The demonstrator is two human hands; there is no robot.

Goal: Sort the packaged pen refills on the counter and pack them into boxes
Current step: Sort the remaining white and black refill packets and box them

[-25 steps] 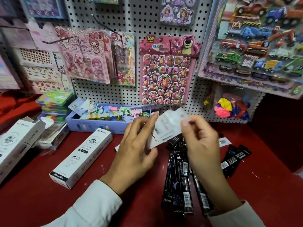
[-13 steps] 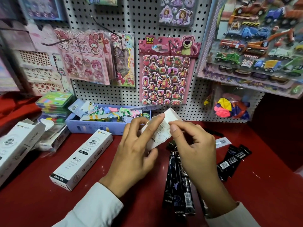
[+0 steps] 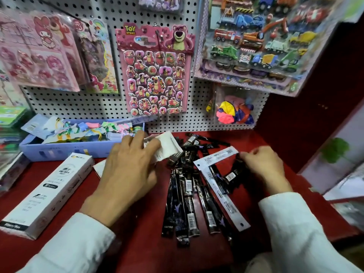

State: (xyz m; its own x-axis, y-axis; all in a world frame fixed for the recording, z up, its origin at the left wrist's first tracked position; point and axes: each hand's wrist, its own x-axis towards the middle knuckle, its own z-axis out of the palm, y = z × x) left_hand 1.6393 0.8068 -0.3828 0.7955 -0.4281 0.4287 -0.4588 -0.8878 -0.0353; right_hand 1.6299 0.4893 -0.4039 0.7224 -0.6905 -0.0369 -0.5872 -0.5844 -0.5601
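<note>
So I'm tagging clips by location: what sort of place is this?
Probably a small stationery or toy shop: sticker sheets hang on a pegboard wall, a bag of balloons beside them, packaged pen refills heaped on the red counter.

A heap of black packaged refills [image 3: 185, 196] lies on the red counter, the long slim packs fanning from 6 o'clock up toward 12. Across its 3 o'clock side a white refill pack [image 3: 220, 186] rests slantwise. At 9 o'clock lies a white box [image 3: 49, 192], closed, flat, angled.
</note>
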